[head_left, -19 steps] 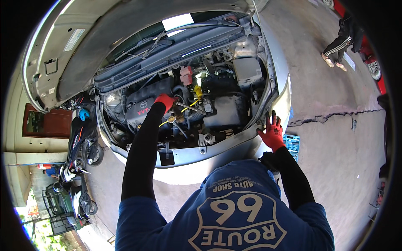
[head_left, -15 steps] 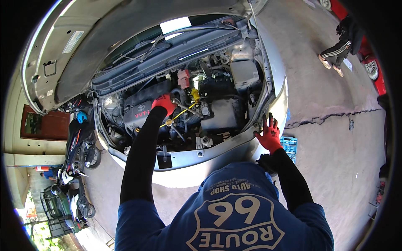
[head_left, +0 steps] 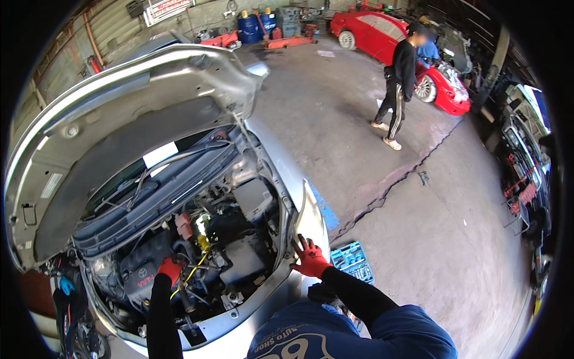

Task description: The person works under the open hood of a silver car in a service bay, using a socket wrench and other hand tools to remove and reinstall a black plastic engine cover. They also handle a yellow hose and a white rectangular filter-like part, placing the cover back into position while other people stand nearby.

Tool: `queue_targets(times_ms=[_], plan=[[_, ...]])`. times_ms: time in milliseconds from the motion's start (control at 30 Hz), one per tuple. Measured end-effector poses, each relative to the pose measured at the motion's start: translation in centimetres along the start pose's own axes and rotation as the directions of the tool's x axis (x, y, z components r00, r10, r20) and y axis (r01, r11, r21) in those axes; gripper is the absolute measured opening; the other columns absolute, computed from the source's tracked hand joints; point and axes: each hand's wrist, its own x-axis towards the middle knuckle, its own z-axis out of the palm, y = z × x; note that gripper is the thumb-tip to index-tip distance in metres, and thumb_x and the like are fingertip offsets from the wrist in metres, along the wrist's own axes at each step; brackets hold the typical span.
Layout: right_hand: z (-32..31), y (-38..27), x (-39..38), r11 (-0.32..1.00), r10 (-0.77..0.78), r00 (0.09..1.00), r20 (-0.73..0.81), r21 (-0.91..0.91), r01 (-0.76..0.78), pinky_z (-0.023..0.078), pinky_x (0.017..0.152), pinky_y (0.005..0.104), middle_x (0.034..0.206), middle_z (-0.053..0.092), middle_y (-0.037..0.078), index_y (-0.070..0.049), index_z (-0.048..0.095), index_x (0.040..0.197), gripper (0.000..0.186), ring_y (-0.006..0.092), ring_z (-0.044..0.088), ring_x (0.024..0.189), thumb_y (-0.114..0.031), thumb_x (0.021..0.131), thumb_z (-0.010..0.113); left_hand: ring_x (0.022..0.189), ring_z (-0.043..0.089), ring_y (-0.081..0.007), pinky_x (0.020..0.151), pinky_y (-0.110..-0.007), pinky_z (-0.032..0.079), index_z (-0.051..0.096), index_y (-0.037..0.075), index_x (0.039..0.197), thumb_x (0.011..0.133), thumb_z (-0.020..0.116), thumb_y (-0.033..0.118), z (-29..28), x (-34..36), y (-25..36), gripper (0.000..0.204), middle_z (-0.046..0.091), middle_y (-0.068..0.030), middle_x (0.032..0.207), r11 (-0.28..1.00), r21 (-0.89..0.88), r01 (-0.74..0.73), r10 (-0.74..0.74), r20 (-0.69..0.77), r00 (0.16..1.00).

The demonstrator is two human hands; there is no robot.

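Observation:
My left hand (head_left: 171,270), in a red and black glove, is closed over the engine bay beside the dark engine cover (head_left: 141,276). A grey metal bar (head_left: 203,267) lies right next to its fingers; whether they grip it is hidden. Close by are a yellow dipstick-like line (head_left: 192,274), a yellow fitting (head_left: 203,243) and a red box-shaped part (head_left: 183,226). My right hand (head_left: 311,259), gloved alike, lies with spread fingers on the front corner of the silver car (head_left: 311,222), by the headlight. It holds nothing.
The raised hood (head_left: 119,102) arches over the engine at left. A blue tool case (head_left: 353,263) lies open on the floor beyond my right hand. Another person (head_left: 402,78) stands near a red car (head_left: 371,29) at the back. A crack (head_left: 388,194) crosses the concrete.
The view has swung right and up, bringing in more of the workshop and the red car. My left hand stays at the engine and my right hand at the car's corner.

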Motion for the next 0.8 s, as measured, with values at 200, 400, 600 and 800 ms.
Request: queue_targets(times_ms=[200, 400, 600, 800], plan=[[1.2, 0.8, -0.3, 0.987, 0.019, 1.0, -0.024, 0.158, -0.015, 0.032, 0.111, 0.0546, 0.156, 0.022, 0.029, -0.011, 0.034, 0.154, 0.094, 0.0494, 0.032, 0.138, -0.057, 0.08, 0.07, 0.099, 0.067, -0.0366, 0.084, -0.048, 0.053, 0.066, 0.01, 0.115, 0.091, 0.056, 0.032, 1.4, -0.8, 0.5, 0.034, 0.07, -0.0161, 0.105, 0.859, 0.477, -0.186, 0.226, -0.027, 0.974], [0.9, 0.3, -0.3, 0.968, -0.114, 0.984, -0.134, 0.208, 0.141, 0.027, 0.116, 0.0483, 0.16, 0.019, 0.026, -0.006, 0.031, 0.155, 0.097, 0.0437, 0.022, 0.146, -0.038, 0.077, 0.078, 0.095, 0.069, -0.0345, 0.08, -0.047, 0.054, 0.063, 0.003, 0.111, 0.083, 0.067, 0.041, 5.2, 1.5, -1.0, 0.047, 0.07, -0.0201, 0.095, 0.997, 0.082, 0.01, 0.006, -0.198, 0.98], [0.9, -0.7, -0.2, 0.98, -0.127, 0.979, -0.157, 0.131, 0.148, 0.029, 0.115, 0.0499, 0.159, 0.02, 0.025, -0.001, 0.031, 0.153, 0.092, 0.0436, 0.025, 0.143, -0.027, 0.078, 0.077, 0.085, 0.072, -0.0288, 0.073, -0.042, 0.056, 0.071, 0.017, 0.077, 0.074, 0.071, 0.034, 5.1, 3.8, -5.9, 0.017, 0.074, -0.0054, 0.084, 0.462, 0.787, -0.409, 0.291, 0.301, 0.908], [1.4, 0.3, -0.5, 0.951, -0.127, 0.977, -0.169, 0.259, 0.168, 0.034, 0.113, 0.0502, 0.16, 0.02, 0.024, -0.01, 0.031, 0.154, 0.095, 0.0445, 0.028, 0.143, -0.038, 0.078, 0.079, 0.101, 0.067, -0.0318, 0.081, -0.044, 0.054, 0.067, 0.012, 0.099, 0.082, 0.065, 0.035, 4.4, -0.4, -4.1, 0.029, 0.069, -0.0127, 0.105, 0.928, 0.369, -0.046, 0.088, -0.097, 0.991]])
